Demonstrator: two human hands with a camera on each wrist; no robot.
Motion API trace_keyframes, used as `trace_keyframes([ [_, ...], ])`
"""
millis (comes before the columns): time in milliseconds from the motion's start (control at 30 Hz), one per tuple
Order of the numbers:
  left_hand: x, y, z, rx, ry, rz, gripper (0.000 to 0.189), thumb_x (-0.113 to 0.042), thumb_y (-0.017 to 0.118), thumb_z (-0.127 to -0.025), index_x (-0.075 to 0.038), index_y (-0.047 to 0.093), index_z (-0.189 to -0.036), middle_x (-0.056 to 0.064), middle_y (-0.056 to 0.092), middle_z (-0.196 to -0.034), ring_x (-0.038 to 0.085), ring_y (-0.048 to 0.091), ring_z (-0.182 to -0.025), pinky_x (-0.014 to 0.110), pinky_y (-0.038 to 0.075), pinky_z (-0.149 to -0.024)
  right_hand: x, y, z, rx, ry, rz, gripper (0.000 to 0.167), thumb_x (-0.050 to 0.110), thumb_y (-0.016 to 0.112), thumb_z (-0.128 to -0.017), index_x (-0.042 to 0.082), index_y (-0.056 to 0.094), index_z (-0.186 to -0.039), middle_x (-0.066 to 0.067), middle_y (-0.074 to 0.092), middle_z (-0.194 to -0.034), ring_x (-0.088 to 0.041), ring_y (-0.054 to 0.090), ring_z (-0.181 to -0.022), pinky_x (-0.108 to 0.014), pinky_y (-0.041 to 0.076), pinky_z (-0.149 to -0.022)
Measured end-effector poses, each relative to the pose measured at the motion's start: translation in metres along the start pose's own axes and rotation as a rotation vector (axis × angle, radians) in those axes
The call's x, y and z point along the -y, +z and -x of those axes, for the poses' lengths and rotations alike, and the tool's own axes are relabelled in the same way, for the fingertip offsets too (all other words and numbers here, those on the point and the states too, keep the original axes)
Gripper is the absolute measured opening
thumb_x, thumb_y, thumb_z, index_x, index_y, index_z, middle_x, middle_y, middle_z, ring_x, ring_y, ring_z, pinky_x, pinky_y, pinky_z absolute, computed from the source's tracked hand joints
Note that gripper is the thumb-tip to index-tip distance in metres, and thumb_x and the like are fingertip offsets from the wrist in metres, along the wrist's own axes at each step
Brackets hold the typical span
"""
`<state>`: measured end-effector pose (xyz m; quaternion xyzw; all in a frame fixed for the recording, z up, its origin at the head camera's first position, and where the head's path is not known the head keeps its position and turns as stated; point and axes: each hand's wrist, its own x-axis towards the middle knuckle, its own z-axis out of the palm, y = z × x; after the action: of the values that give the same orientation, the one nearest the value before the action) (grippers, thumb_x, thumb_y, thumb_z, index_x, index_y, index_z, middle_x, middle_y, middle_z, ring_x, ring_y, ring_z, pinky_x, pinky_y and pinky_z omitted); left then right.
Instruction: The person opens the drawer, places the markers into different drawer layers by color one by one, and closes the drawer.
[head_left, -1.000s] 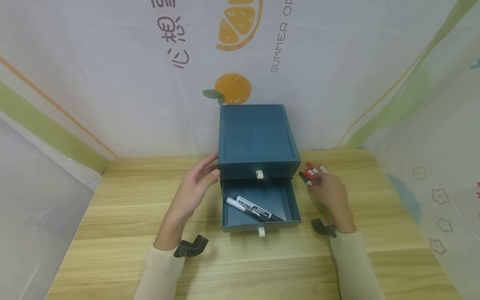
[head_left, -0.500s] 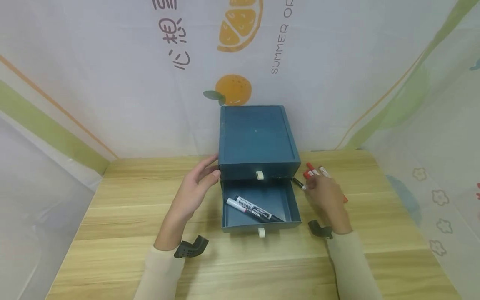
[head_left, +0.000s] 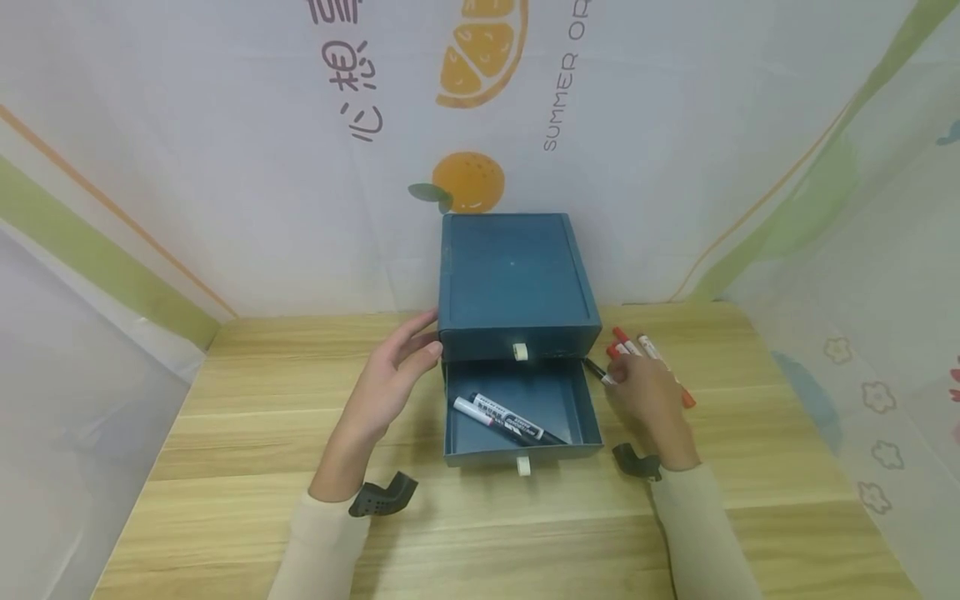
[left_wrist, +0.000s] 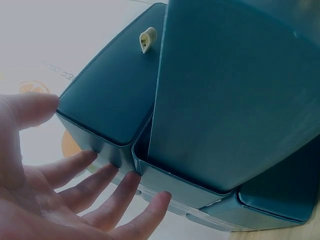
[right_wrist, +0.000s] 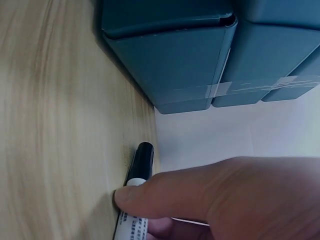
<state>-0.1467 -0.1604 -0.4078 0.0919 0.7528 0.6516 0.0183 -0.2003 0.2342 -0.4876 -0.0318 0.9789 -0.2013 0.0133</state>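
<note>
A blue drawer cabinet [head_left: 517,271] stands at the back of the table, its middle drawer [head_left: 522,456] pulled out. My left hand [head_left: 381,383] touches the cabinet's left side, fingers nearly straight; the left wrist view shows the fingertips [left_wrist: 132,177] along that side. To the right of the cabinet, my right hand [head_left: 651,396] pinches a black-capped whiteboard marker [right_wrist: 140,167] between thumb and fingers, low over the table. Its cap points towards the cabinet; the rear end is hidden by the hand. Inside the drawer lie a white-and-black marker [head_left: 508,415] and a white-capped marker [head_left: 474,411].
Beyond the right hand, red-capped markers [head_left: 621,336] and a white marker with a red end [head_left: 654,348] lie on the wooden table [head_left: 480,542]. A printed white sheet [head_left: 300,208] hangs behind the cabinet. White pull tabs [head_left: 521,352] stick out from the drawers.
My right hand has shifted slightly left with the black-capped marker, whose cap is now nearer the cabinet. More of the red-ended marker shows behind the hand. The left hand has stayed put.
</note>
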Motion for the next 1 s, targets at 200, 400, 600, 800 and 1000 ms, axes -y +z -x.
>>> trace_keyframes([
  [200,0.000,0.000,0.001,0.001,0.001,0.001,0.060,-0.019,0.063,-0.112,-0.006,0.045,-0.167,0.017,0.053,-0.164,0.038,0.054,-0.149,0.059,0.046,-0.120,0.001,-0.001,0.002,0.005,0.000,0.000,0.022,0.016,0.079,-0.093,0.004,0.081,-0.111,-0.012,0.079,-0.101,-0.044,0.071,-0.094,-0.058,0.059,-0.074],
  [400,0.000,0.001,0.001,0.001,-0.002,-0.001,0.060,-0.020,0.064,-0.112,-0.007,0.045,-0.167,0.016,0.054,-0.163,0.039,0.053,-0.149,0.061,0.046,-0.120,0.002,-0.002,0.002,0.020,0.002,0.003,0.021,0.015,0.079,-0.093,0.005,0.081,-0.111,-0.008,0.078,-0.097,-0.042,0.071,-0.093,-0.057,0.059,-0.073],
  [600,0.000,0.000,0.001,0.001,-0.006,0.002,0.059,-0.021,0.064,-0.112,-0.009,0.046,-0.167,0.016,0.054,-0.163,0.037,0.053,-0.149,0.061,0.045,-0.120,-0.005,0.002,-0.003,-0.018,-0.051,-0.046,0.021,0.013,0.079,-0.094,0.002,0.082,-0.112,-0.008,0.080,-0.096,-0.037,0.074,-0.093,-0.057,0.060,-0.076],
  [800,0.000,0.000,0.001,0.000,-0.010,-0.005,0.059,-0.022,0.063,-0.112,-0.009,0.046,-0.167,0.016,0.054,-0.164,0.036,0.053,-0.150,0.063,0.044,-0.121,-0.002,-0.008,0.003,-0.032,-0.135,-0.170,0.025,0.006,0.080,-0.094,-0.006,0.079,-0.116,-0.015,0.080,-0.098,-0.035,0.076,-0.091,-0.055,0.063,-0.080],
  [1000,-0.001,0.000,0.001,0.002,-0.008,-0.007,0.060,-0.022,0.063,-0.113,-0.007,0.045,-0.167,0.016,0.053,-0.164,0.038,0.053,-0.150,0.063,0.044,-0.120,-0.004,-0.016,0.003,-0.014,-0.135,-0.266,0.027,0.009,0.080,-0.098,-0.006,0.078,-0.119,-0.015,0.079,-0.101,-0.033,0.075,-0.090,-0.050,0.063,-0.080],
])
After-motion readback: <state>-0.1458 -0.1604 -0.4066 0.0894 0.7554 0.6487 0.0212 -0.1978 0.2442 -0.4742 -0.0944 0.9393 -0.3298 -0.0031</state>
